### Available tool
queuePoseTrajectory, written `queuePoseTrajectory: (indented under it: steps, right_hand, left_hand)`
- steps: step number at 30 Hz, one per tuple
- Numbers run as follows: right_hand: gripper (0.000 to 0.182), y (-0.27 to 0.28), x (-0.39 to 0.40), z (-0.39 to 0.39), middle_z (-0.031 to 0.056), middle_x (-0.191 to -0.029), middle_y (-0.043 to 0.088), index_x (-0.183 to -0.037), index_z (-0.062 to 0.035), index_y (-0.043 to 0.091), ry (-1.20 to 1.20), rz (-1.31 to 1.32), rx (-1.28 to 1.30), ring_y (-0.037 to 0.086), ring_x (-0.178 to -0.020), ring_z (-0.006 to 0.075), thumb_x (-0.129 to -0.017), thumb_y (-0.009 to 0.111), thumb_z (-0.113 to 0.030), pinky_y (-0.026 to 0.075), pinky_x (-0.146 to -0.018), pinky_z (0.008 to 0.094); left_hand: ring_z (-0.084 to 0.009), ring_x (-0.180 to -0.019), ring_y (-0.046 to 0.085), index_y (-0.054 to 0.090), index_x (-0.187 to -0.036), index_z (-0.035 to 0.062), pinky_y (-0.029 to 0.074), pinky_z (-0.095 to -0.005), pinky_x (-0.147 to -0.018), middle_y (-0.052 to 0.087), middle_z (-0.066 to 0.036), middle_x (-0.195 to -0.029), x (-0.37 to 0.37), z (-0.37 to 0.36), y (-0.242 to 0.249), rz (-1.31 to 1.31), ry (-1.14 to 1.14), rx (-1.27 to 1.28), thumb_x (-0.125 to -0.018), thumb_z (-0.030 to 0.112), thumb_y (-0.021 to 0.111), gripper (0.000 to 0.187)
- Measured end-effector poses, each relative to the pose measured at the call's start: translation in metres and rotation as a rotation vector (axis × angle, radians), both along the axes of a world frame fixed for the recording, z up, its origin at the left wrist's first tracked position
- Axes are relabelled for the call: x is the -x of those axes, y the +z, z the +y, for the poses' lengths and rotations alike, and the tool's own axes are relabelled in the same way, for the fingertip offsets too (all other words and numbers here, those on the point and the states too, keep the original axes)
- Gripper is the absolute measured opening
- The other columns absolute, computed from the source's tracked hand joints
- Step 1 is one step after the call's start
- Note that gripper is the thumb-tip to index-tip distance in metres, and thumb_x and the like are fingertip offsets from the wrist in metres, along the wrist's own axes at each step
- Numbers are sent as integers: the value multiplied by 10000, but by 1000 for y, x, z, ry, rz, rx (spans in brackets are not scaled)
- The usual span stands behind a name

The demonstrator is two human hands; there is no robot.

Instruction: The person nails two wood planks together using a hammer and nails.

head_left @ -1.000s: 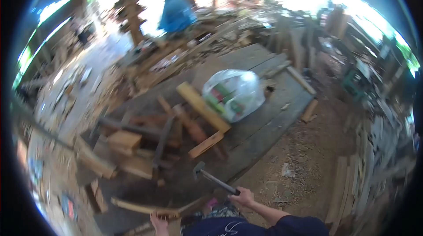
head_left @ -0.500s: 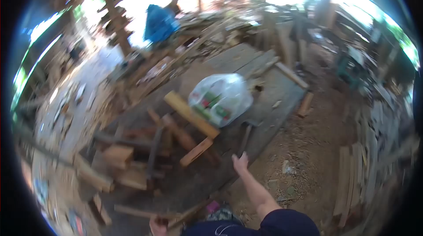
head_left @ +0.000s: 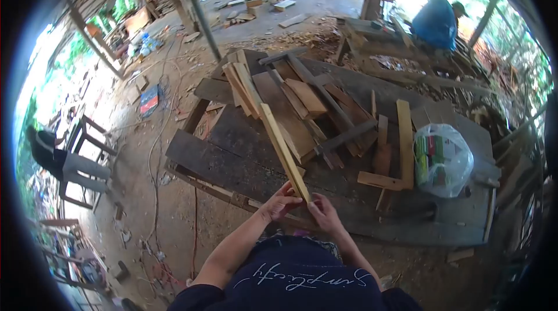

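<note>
A long, narrow wooden strip (head_left: 282, 147) slants away from my body over the dark workbench (head_left: 232, 154). My left hand (head_left: 282, 202) is closed around its near end from the left, thumb and fingers on the wood. Against the right side of that same end, my right hand (head_left: 324, 212) is closed too, its fingertips partly hidden. Beyond the far end lies a stack of thin wooden slats (head_left: 241, 87). An L-shaped pair of joined timber pieces (head_left: 405, 145) rests to the right of my hands.
A clear plastic bag (head_left: 443, 160) with green and red packets sits on the bench's right side. Dark wooden frames and boards (head_left: 305, 99) are piled mid-bench. Cords (head_left: 156, 177) cross the ground at left, where a person (head_left: 70, 163) bends by a wooden frame. A blue sack (head_left: 436, 23) stands behind.
My view has swung left. My right hand has left the tool on the bench and come to the wooden strip. My left hand has risen with the strip, now over the bench.
</note>
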State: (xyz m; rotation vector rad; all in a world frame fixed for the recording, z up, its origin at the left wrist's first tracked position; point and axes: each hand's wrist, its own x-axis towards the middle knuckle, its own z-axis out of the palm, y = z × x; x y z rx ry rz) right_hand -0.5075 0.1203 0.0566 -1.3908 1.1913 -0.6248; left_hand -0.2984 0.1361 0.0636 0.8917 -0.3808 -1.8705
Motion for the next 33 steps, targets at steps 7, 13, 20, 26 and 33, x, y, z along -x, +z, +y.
queuePoseTrajectory:
  steps: [7,13,20,26,33]
  right_hand:
    - [532,0,-27,6,228,-1210,594,-1344,-17,489,119,80,276,606,-1125,372,-927,672,-291,484,-940,421]
    - [555,3,-35,20,234,-1230,578,-1360,-18,470,169,229,346,584,-1122,408,-905,677,-259,474,-949,454]
    - [447,-29,-34,-3,112,-989,668,-1334,-34,523,267,138,214,670,-826,201,-961,611,-263,531,-722,357]
    - [359,-25,-86,-6,43,-831,647,-1129,-35,613,316,-117,-362,617,-670,131,-1060,451,-347,498,-599,287]
    - [486,1,-178,-40,68,-867,678,-1100,1,624,329,-187,-708,646,-720,140,-1064,414,-435,524,-642,287]
  left_hand:
    - [-149,-1157,585,435,-1430,183,491,-363,-989,597,-8,-1208,-23,-2,13,21,119,72,-921,196,693,570]
    - [-149,-1079,617,524,-1277,172,500,-372,-949,627,5,-1130,-52,-17,53,64,409,130,-935,451,675,467]
    - [-125,-1024,621,552,-1208,173,522,-375,-898,612,24,-1020,-72,-25,23,-83,446,2,-935,435,684,401]
    - [-140,-1020,625,511,-1319,145,521,-373,-881,610,16,-1077,-102,-13,-2,-44,462,-174,-958,365,675,453]
    - [-161,-1067,595,530,-1289,118,506,-357,-858,594,-21,-1158,-185,-24,-59,-99,361,-284,-965,322,670,408]
